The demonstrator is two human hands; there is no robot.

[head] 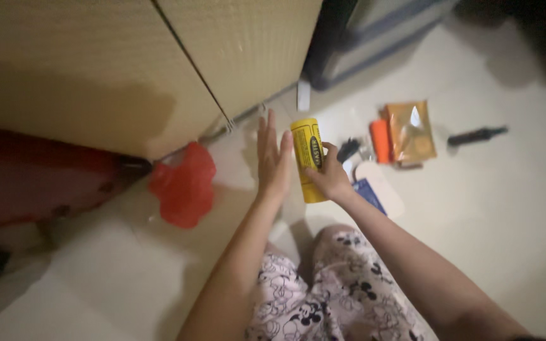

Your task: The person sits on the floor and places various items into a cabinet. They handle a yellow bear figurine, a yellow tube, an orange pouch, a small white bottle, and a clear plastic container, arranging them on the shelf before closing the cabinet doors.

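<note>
A yellow cylindrical tube [306,148] with a black oval label is held upright in my right hand [330,179], fingers wrapped around its lower half. Just left of the tube, my left hand [273,158] is flat with fingers straight and apart, the palm facing the tube; whether it touches the tube is unclear. Both hands are above a pale floor [488,208], in front of my knee in patterned trousers [342,290].
A red plastic bag [184,183] lies left, under a wooden cabinet [159,57]. Right of the tube are an orange object [380,140], a brown packet [411,131], a dark tool [475,135], a blue card [369,192] and a pale oval piece [383,189].
</note>
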